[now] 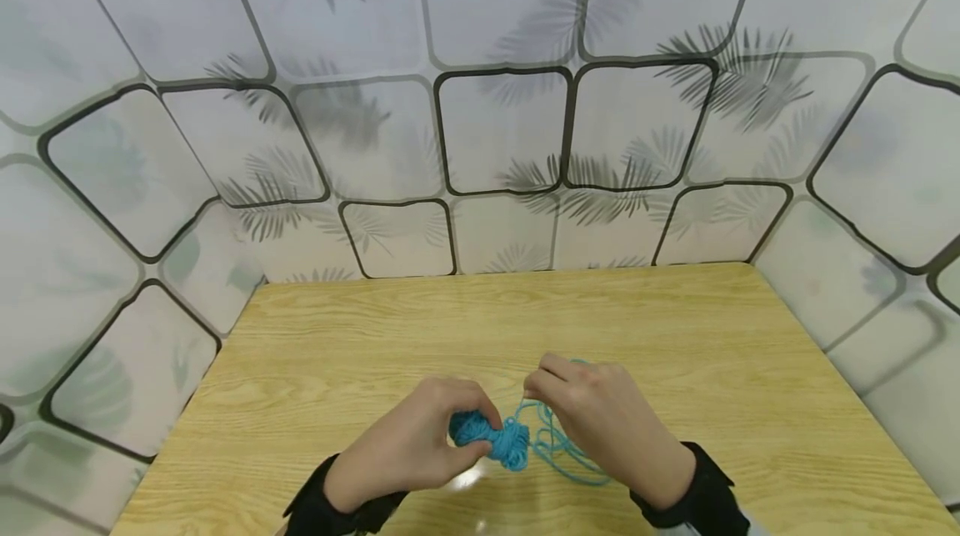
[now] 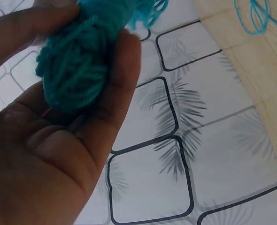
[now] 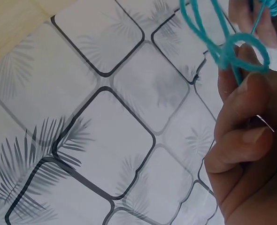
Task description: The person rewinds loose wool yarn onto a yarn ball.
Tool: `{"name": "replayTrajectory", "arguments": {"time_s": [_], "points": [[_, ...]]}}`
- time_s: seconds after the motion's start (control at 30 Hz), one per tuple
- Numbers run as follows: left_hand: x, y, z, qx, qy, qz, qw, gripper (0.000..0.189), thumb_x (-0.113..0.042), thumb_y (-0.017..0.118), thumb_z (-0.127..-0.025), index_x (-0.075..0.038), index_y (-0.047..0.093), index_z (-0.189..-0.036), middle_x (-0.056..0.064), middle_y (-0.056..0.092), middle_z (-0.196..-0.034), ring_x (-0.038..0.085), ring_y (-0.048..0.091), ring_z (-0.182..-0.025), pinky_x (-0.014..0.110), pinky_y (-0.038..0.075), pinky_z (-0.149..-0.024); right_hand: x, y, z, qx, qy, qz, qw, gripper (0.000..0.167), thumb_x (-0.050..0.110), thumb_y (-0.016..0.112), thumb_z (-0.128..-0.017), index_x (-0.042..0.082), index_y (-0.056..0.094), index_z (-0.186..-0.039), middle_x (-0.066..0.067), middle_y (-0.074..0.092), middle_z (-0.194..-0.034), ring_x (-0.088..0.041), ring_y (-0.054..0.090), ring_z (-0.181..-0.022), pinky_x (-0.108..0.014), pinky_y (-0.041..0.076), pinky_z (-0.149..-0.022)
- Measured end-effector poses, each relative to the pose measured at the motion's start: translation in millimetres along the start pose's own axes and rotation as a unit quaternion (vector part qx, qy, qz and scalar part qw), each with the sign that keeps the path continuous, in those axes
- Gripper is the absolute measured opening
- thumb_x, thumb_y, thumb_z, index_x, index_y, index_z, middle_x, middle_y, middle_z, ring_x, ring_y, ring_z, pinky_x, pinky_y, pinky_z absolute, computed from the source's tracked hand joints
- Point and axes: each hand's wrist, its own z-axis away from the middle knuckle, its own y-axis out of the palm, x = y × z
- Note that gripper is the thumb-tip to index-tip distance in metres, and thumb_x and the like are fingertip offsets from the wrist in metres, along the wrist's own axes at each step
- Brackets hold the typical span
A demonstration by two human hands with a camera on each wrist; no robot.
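A small turquoise yarn skein [image 1: 509, 443], cinched at its middle, is gripped between the thumb and fingers of my left hand [image 1: 420, 436]. In the left wrist view the fingers curl round one bulging end of the yarn skein [image 2: 77, 70]. My right hand [image 1: 600, 415], just to the right, pinches a strand that runs from the skein. Loose yarn loops [image 1: 558, 453] trail below and beside it. In the right wrist view a yarn loop [image 3: 265, 51] hangs over the fingers, and a thin shiny sliver [image 3: 265, 123] shows between them; its kind is unclear.
Both hands are over the near part of a light wood-grain table [image 1: 360, 336]. A pale wall covering [image 1: 502, 132] with dark outlines and leaf prints rises behind the table and along both sides.
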Motion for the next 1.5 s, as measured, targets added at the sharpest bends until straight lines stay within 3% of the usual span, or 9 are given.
{"name": "replayTrajectory", "arguments": {"time_s": [0.23, 0.43, 0.6, 0.73, 0.93, 1.1, 1.17, 1.33, 1.5], "points": [[-1.8, -1.4, 3.4, 0.067, 0.028, 0.098, 0.9925, 0.013, -0.013, 0.076, -0.096, -0.018, 0.071, -0.108, -0.004, 0.072, -0.099, -0.001, 0.062, -0.083, 0.023, 0.057, -0.077, -4, 5, -0.4, -0.009, 0.002, -0.031, 0.9995, 0.022, 0.01, 0.089, -0.079, 0.016, 0.07, -0.089, 0.006, 0.058, -0.08, -0.001, 0.051, -0.054, -0.012, 0.044, -0.05], [-3.3, -1.6, 3.3, 0.08, 0.086, 0.175, 0.9776, 0.014, -0.01, 0.073, -0.098, -0.011, 0.069, -0.111, 0.004, 0.071, -0.104, 0.006, 0.066, -0.092, 0.031, 0.06, -0.083, -6, 10, -0.5, -0.011, 0.015, -0.092, 0.9956, 0.007, 0.016, 0.079, -0.092, 0.016, 0.072, -0.092, 0.01, 0.063, -0.085, 0.003, 0.057, -0.062, -0.011, 0.048, -0.056], [-5.0, -1.0, 2.1, 0.055, 0.132, 0.233, 0.9619, 0.021, 0.001, 0.071, -0.096, -0.005, 0.065, -0.116, 0.014, 0.068, -0.112, 0.017, 0.068, -0.104, 0.038, 0.059, -0.091, -5, 18, -1.4, -0.006, 0.018, -0.134, 0.9908, 0.008, 0.012, 0.08, -0.09, 0.017, 0.074, -0.092, 0.011, 0.066, -0.084, 0.004, 0.06, -0.066, -0.012, 0.051, -0.061], [-6.0, -1.6, -0.3, -0.01, 0.148, 0.244, 0.9583, 0.024, 0.009, 0.07, -0.094, -0.002, 0.065, -0.114, 0.017, 0.068, -0.112, 0.025, 0.068, -0.108, 0.043, 0.059, -0.091, -2, 22, -1.2, 0.004, 0.014, -0.158, 0.9874, 0.016, 0.007, 0.083, -0.085, 0.018, 0.075, -0.092, 0.011, 0.067, -0.083, 0.006, 0.056, -0.064, -0.009, 0.048, -0.061], [-5.5, -1.7, -2.7, -0.161, 0.125, 0.207, 0.957, 0.028, 0.015, 0.071, -0.09, -0.004, 0.067, -0.11, 0.016, 0.069, -0.11, 0.025, 0.069, -0.102, 0.038, 0.061, -0.081, 5, 27, -0.7, 0.01, 0.004, -0.127, 0.9918, 0.01, 0.019, 0.076, -0.096, 0.013, 0.075, -0.088, 0.01, 0.059, -0.067, 0.008, 0.037, -0.055, -0.006, 0.034, -0.051], [-2.6, 0.3, -3.2, -0.254, 0.103, 0.157, 0.9488, 0.028, 0.012, 0.07, -0.093, -0.005, 0.065, -0.115, 0.015, 0.066, -0.114, 0.024, 0.066, -0.102, 0.035, 0.059, -0.084, 9, 28, 0.0, 0.008, 0.0, -0.16, 0.987, 0.004, 0.016, 0.077, -0.094, 0.013, 0.077, -0.094, 0.008, 0.069, -0.082, 0.007, 0.055, -0.062, -0.007, 0.045, -0.058], [-0.5, 1.1, -4.0, -0.278, 0.098, 0.13, 0.9468, 0.028, 0.009, 0.071, -0.093, -0.006, 0.065, -0.116, 0.013, 0.066, -0.115, 0.023, 0.067, -0.102, 0.034, 0.059, -0.085, 10, 27, -0.5, 0.003, -0.001, -0.177, 0.9843, 0.003, 0.015, 0.075, -0.097, 0.014, 0.075, -0.094, 0.009, 0.07, -0.088, 0.007, 0.058, -0.066, -0.006, 0.046, -0.061], [7.1, 3.3, -8.1, -0.318, 0.102, 0.031, 0.9422, 0.032, 0.01, 0.075, -0.089, -0.008, 0.067, -0.114, 0.009, 0.068, -0.11, 0.022, 0.069, -0.097, 0.029, 0.059, -0.083, 11, 20, -1.2, 0.0, 0.003, -0.185, 0.9827, 0.005, 0.016, 0.071, -0.1, 0.016, 0.07, -0.095, 0.012, 0.064, -0.084, 0.009, 0.051, -0.063, -0.005, 0.043, -0.059], [12.3, 5.4, -11.4, -0.302, 0.099, -0.078, 0.945, 0.032, 0.009, 0.078, -0.087, -0.01, 0.067, -0.11, 0.004, 0.067, -0.108, 0.017, 0.067, -0.094, 0.025, 0.056, -0.079, 10, 13, -1.7, 0.005, 0.017, -0.167, 0.9858, 0.007, 0.019, 0.067, -0.103, 0.017, 0.069, -0.096, 0.012, 0.064, -0.086, 0.008, 0.048, -0.062, -0.006, 0.043, -0.059]]}}
